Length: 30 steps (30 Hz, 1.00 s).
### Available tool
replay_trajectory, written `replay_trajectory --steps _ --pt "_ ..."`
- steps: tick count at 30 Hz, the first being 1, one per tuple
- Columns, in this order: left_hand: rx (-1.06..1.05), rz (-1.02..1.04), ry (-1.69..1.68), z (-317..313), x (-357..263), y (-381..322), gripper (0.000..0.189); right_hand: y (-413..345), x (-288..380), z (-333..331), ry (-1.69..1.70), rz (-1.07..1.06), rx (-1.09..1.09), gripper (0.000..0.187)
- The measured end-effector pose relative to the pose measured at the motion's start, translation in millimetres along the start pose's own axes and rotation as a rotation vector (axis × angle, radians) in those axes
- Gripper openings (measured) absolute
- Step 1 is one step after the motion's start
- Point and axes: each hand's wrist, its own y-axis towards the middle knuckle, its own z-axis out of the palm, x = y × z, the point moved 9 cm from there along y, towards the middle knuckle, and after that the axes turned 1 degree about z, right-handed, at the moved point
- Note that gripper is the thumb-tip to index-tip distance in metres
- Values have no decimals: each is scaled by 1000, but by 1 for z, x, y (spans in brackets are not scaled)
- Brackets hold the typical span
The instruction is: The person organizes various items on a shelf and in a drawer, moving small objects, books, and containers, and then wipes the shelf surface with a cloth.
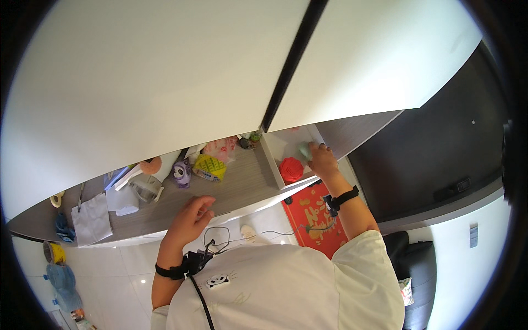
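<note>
My right hand (pixel 324 160) reaches into a white open-topped drawer or tray (pixel 275 166) at the right of the wood-grain surface (pixel 243 177). Its thumb and fingers close around the edge of a pale green rounded object (pixel 305 151), partly hidden by the hand. Just left of it in the same tray lies a red, ridged ball-like thing (pixel 291 169). My left hand (pixel 192 218) hovers near the surface's front edge, fingers loosely bent and holding nothing. Beyond that hand stand a purple panda figurine (pixel 181 174) and a yellow-and-green packet (pixel 210 167).
White cabinet doors (pixel 165 82) overhang the surface. At left lie white papers (pixel 92 220), a clear plastic container (pixel 145 188) and a blue crumpled item (pixel 64 227). Cables (pixel 264 234) hang from my wrist straps. Below are a red mat (pixel 315 218) and blue water bottles (pixel 64 288).
</note>
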Motion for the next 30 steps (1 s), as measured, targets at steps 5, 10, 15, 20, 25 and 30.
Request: replay_trajectory --steps 5,10,15,20,25,30 --pt "0 -28 -1 0 14 2 34 -1 7 -17 28 -83 -126 46" --pt "-145 21 -61 -10 21 6 36 -10 102 -74 477 -461 -60 47" --pt "-42 -17 -1 4 13 11 35 43 167 -47 335 -427 -130 49" --pt "-22 19 -5 1 11 -4 34 81 163 -18 306 -332 -129 53" --pt "-82 -47 -54 -15 29 -22 33 61 128 -49 649 -393 -72 51" --pt "-148 -64 -59 -28 31 -32 31 15 53 -66 1775 -144 118 32"
